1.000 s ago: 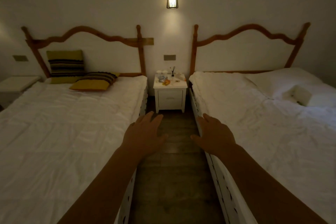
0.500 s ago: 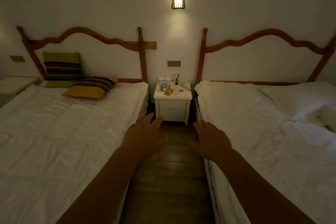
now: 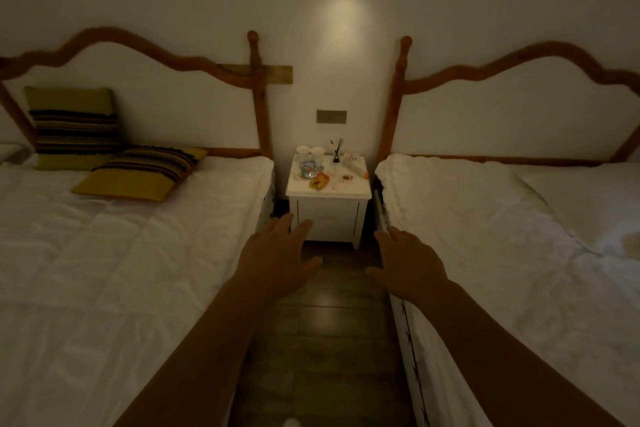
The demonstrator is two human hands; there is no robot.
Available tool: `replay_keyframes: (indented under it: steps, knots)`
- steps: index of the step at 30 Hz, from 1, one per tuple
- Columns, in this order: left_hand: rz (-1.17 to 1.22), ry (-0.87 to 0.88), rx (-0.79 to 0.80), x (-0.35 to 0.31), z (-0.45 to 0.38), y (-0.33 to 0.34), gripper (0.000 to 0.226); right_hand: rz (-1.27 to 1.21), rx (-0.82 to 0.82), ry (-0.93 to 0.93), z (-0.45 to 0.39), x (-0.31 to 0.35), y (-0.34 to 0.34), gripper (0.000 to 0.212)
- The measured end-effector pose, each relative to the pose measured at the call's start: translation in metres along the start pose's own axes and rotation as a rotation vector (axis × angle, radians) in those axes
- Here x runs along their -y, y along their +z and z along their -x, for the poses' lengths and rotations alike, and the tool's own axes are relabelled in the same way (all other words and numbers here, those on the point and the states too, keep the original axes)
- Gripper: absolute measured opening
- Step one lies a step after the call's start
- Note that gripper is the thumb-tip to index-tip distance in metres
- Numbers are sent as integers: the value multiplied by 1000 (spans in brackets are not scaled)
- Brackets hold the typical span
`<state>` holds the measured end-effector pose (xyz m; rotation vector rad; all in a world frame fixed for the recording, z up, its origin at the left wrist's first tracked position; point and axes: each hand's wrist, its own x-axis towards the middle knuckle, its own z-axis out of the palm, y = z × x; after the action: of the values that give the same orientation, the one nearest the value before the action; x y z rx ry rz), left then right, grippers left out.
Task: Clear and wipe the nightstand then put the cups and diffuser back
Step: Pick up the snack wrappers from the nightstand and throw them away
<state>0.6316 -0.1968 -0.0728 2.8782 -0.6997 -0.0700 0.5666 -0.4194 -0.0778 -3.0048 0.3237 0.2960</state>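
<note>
Dim nightstand (image 3: 329,191) bears cups (image 3: 310,151), diffuser (image 3: 336,151) – left hand (image 3: 277,262), right hand (image 3: 410,265) spread, empty

no readable text, labels or numbers, wrappers on the nightstand (image 3: 329,191) too small and dim

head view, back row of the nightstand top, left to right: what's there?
Two white cups side by side → reed diffuser → small white object at the right, too dim to identify. All stand on the nightstand.
</note>
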Motion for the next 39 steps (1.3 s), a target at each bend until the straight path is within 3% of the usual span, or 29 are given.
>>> replay_keyframes:
  steps: [12, 25, 32, 39]
  knots:
    - [-28, 63, 46, 77, -198, -1, 81, -41, 53, 54, -194, 16, -28, 79]
    - [-76, -1, 178, 93, -460, 47, 83, -106, 49, -35, -475, -74, -26, 63]
    - [16, -112, 283, 103, -584, 121, 90, -129, 178, -64, -618, -113, 16, 58]
    - [117, -201, 422, 144, -691, 232, 103, -156, 282, -28, -733, -136, 106, 61]
